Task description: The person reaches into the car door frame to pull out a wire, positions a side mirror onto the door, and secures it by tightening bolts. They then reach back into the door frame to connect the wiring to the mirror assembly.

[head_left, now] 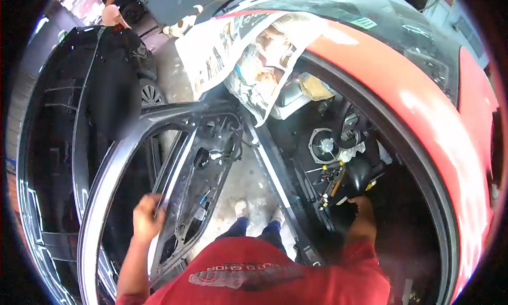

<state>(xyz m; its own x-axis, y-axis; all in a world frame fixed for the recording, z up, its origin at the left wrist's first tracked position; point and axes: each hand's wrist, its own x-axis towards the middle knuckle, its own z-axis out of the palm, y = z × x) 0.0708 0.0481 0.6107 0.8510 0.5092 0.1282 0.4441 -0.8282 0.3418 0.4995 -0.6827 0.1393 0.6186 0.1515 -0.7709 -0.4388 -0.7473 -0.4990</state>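
My left hand [148, 217] is at the inner edge of the opened car door [182, 172], beside its window opening. Its fingers are curled together; whatever they may hold is hidden. The door's inner side is bare of trim, with wires and metal showing. My right hand [363, 205] reaches into the dark car interior, a finger stretched toward a small pale strip [342, 200]. Its other fingers are hard to make out. Just beyond it lie several hand tools [333, 186], some with yellow parts, and a round speaker [324, 145].
Newspaper sheets [254, 56] drape over the red car [381, 56] and the door hinge area. A yellowish-brown wrapped item [317, 87] lies inside. A black car [58, 130] stands close on the left. Further back are a person [112, 15] and a dog [182, 25].
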